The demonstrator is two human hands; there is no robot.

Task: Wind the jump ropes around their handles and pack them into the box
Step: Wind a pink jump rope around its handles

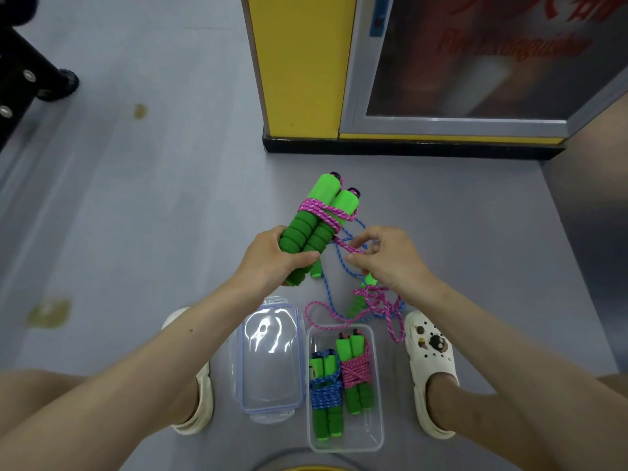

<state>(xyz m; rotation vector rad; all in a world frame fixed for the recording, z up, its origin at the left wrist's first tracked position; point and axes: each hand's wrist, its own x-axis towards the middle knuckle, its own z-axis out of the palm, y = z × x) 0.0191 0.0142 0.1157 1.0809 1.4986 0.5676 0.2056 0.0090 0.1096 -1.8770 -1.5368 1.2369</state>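
Held a pair of green handles [316, 226] side by side above the grey floor [153, 198], tilted, smooth bright ends up and away, ribbed foam ends down. Bound about the middle with a few crossing turns of pink rope [319, 210].

Gripped at the foam ends by the left hand [272, 260] - fingers curled round both handles, thumb laid across the front. Pinched the free run of that pink rope in the right hand [387, 256], just beside the handles, between thumb and fingertips, wrist bent downward.

Trailed from there to a loose pink heap [373, 300] on the floor, tangled with a blue rope [331, 283] and lying near two more green handles [356, 305].

Packed already in the clear box [345, 448], on the floor between two white clogs [431, 368]: one blue-wound bundle [326, 392] and one pink-wound bundle [356, 372], side by side and touching, the pink one set a little farther up the box.

Laid just beside the box, on its left - the clear lid [268, 355] with a blue rim.
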